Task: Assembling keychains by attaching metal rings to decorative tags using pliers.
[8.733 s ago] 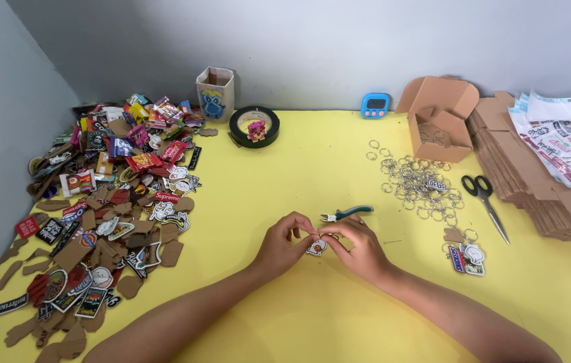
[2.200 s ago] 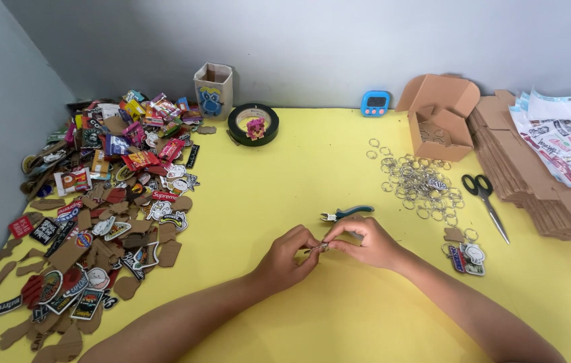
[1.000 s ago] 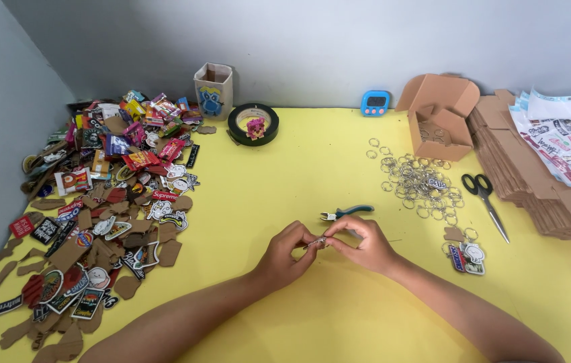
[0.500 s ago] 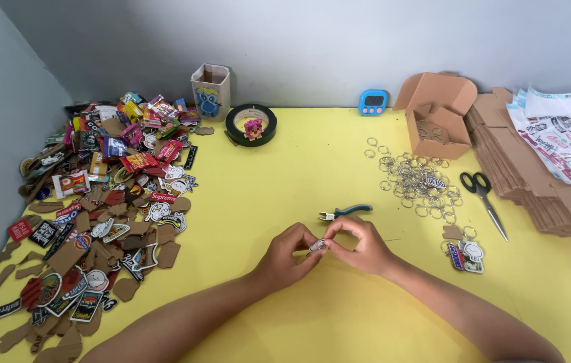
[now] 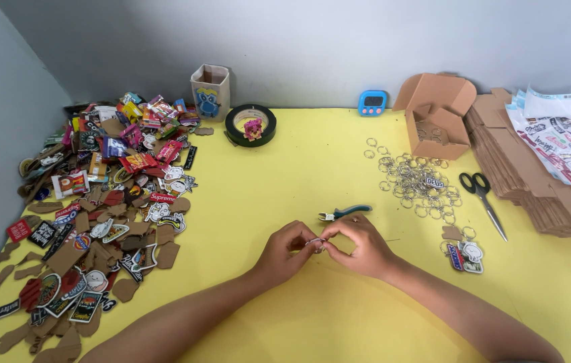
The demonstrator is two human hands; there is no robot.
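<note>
Yellow tabletop point(image 5: 299, 168) fills most of the view, and both hands meet near its middle. The left hand point(image 5: 285, 247) and the right hand point(image 5: 359, 245) pinch 1 small metal key ring point(image 5: 316, 242) between their fingertips, with the fingers curled tight around it. The ring sits just above the table, right between the 2 hands.

Not much has changed in the last few seconds. The hands have stayed in nearly the same spot, only shifting a tiny bit, and the ring is still gripped by both. It looks like slow, fiddly work on that ring that is not finished yet.

Green-handled pliers point(image 5: 343, 213) lie just behind the hands, close but not touching. To the right sits a heap of loose key rings point(image 5: 416, 181), then black scissors point(image 5: 481, 198), and 2 finished keychains point(image 5: 465, 252) near the right forearm. An open cardboard box point(image 5: 436, 117) and a stack of flat cardboard boxes point(image 5: 527, 181) stand further right, with sticker sheets point(image 5: 561, 141) on top.

On the left, a big pile of stickers and charms point(image 5: 97, 195) spreads almost to the near edge. A roll of tape point(image 5: 250, 124), a paper cup point(image 5: 210, 91) and a blue timer point(image 5: 373, 102) line the back by the wall.

Bare table lies in front of the hands and between the 2 heaps.
</note>
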